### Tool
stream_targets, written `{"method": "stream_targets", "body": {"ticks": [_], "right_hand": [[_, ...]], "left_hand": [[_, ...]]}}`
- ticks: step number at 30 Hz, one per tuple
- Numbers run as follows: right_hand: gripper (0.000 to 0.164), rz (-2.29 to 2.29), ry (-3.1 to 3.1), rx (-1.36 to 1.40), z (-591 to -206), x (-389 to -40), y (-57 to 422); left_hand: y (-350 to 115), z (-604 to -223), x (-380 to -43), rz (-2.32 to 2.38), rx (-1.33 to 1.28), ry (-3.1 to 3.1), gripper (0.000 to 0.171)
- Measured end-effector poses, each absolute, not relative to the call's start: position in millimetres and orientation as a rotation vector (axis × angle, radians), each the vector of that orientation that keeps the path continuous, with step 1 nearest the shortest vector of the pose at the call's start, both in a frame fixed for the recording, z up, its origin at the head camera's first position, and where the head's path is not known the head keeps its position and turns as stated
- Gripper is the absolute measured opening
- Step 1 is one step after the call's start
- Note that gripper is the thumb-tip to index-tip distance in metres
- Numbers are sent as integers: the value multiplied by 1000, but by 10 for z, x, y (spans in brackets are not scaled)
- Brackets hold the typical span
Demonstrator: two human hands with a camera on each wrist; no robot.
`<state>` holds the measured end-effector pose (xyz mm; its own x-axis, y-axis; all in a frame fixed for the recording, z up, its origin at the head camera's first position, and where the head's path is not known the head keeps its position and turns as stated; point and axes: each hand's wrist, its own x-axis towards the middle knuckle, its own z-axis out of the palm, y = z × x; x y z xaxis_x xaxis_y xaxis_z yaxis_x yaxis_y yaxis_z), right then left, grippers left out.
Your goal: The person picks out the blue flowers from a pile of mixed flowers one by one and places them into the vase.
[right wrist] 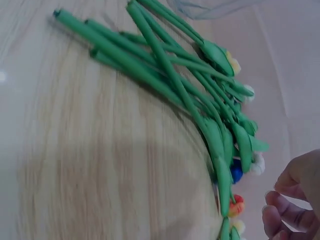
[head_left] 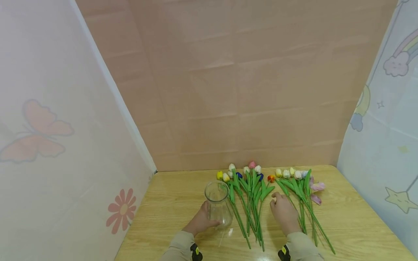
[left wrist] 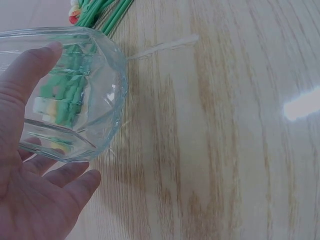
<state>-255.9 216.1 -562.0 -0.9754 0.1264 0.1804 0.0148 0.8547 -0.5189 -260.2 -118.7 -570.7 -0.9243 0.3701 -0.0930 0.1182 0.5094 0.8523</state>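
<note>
My left hand (head_left: 201, 220) grips a clear glass vase (head_left: 221, 212) by its side, with the mouth upward. In the left wrist view the thumb lies across the glass (left wrist: 100, 95) and the other fingers are on its opposite side. Whether its base touches the table cannot be told. Just right of the vase lies a bunch of artificial tulips (head_left: 253, 197) with white, yellow, blue and pink heads. My right hand (head_left: 285, 214) hovers between this bunch and a second tulip bunch (head_left: 302, 195), its fingers loosely bent around nothing. An orange-red tulip (right wrist: 236, 205) is near its fingertips.
All of this lies on a light wooden table (head_left: 176, 195). Pinkish-purple petals (head_left: 316, 186) lie at the right bunch's edge. A brown sheet (head_left: 235, 90) hangs behind the table, and printed white curtains (head_left: 65, 90) stand at both sides.
</note>
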Motion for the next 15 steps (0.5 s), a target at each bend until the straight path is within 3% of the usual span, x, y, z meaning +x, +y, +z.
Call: {"method": "stream_targets", "body": {"ticks": [15], "right_hand": [[24,1056,-2984,-165,-5942,-2601,1848]], "left_hand": [[-1176,-5685,-2596,1370,421,2510,103]]}}
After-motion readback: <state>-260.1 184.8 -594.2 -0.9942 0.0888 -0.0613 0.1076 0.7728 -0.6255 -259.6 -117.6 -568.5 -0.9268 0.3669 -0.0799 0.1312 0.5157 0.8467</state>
